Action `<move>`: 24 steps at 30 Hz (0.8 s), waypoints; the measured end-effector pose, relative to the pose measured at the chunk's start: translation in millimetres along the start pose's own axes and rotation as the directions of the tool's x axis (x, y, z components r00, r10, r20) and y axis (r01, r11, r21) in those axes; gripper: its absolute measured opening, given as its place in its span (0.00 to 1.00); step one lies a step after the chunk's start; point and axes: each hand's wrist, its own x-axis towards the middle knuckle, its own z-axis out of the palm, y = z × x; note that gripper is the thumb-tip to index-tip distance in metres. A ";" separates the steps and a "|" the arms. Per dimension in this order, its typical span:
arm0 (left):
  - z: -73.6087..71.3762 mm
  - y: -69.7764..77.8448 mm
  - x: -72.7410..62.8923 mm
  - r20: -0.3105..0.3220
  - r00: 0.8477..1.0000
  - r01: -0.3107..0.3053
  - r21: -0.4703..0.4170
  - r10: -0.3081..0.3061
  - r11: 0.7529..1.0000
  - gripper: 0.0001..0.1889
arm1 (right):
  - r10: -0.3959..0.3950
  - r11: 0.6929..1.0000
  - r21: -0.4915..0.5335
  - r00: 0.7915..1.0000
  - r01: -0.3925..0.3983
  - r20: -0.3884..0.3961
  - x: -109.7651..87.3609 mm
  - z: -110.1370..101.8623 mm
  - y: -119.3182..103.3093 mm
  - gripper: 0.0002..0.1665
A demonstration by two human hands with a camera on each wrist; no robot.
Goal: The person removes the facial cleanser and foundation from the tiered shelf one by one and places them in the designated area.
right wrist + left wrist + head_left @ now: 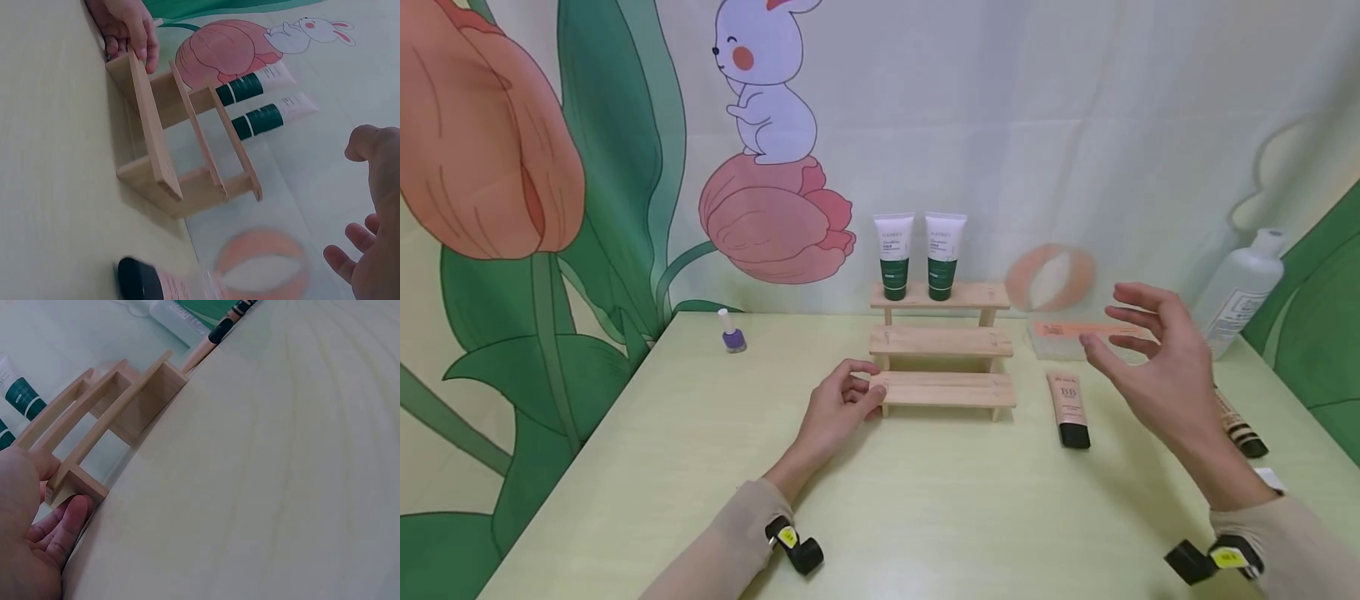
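On the tabletop [917, 508], a wooden stand [942, 390] bears two green-and-white tubes [895, 257] on top. The left hand [837, 404] clamps the stand's left end; right of it, the right hand's grip [1172, 375] is apart, near a BB tube [1067, 404].

Three-step wooden stand [940, 340], pale and upright, centre of the frame. Two white-and-green tubes [895, 257] [943, 257], cap-down, slightly apart on its top step [983, 295]. Right of centre, a beige, black-capped tube [1068, 409] lies flat.
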 end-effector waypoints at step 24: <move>-2.5 -2.4 -1.0 0.003 1.000 -0.003 0.005 0.003 1.000 0.16 | 0.018 0.968 0.247 0.994 -0.044 0.105 53.2 90.6 -27.8 0.44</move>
